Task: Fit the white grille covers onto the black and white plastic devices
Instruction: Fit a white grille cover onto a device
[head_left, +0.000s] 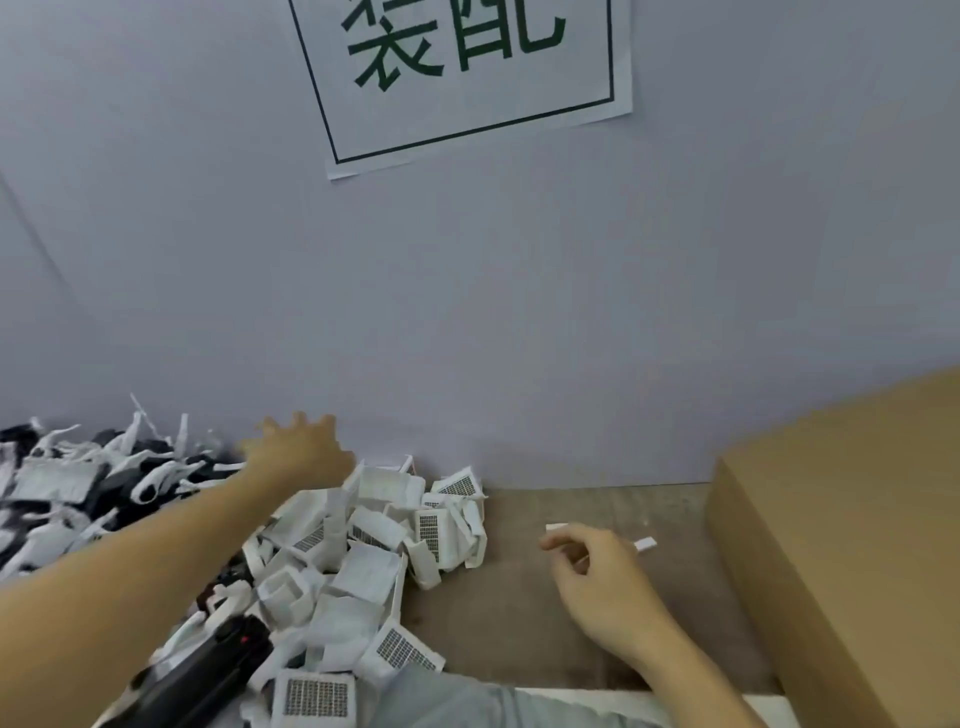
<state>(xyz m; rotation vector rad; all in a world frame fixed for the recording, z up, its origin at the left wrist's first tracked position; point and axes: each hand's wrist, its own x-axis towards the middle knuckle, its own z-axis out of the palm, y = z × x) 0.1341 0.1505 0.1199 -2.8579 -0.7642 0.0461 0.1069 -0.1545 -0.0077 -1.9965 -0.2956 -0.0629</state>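
Fingers of the left hand (298, 449) are spread apart and straight, reaching out above the far edge of the heap of white grille covers (363, 561), between that heap and the grey wall (519, 312); they hold nothing that can be seen. Fingers of the right hand (597, 577) are curled in, thumb and forefinger pinching a small white part (644, 545) whose ends stick out on either side of the hand; it is too small and blurred to tell what kind of piece it is. That hand hovers over the brown table (519, 623), well to the right of the heap. Grille covers lie tumbled over one another in the heap, some showing their dark gridded faces, some turned hollow side up. Left of the heap, beyond the left forearm, sits a second jumble of black and white plastic devices (88, 488), their white arms poking up at all angles. Just beside the heap's near left corner lies a black device (208, 675) with a small red mark on it, partly under the left forearm. Far right of the heap stands a cardboard box (857, 519), close to the right hand but not touching it. On the wall above the heap hangs a white paper sign (467, 78) with green characters inside a dark frame.
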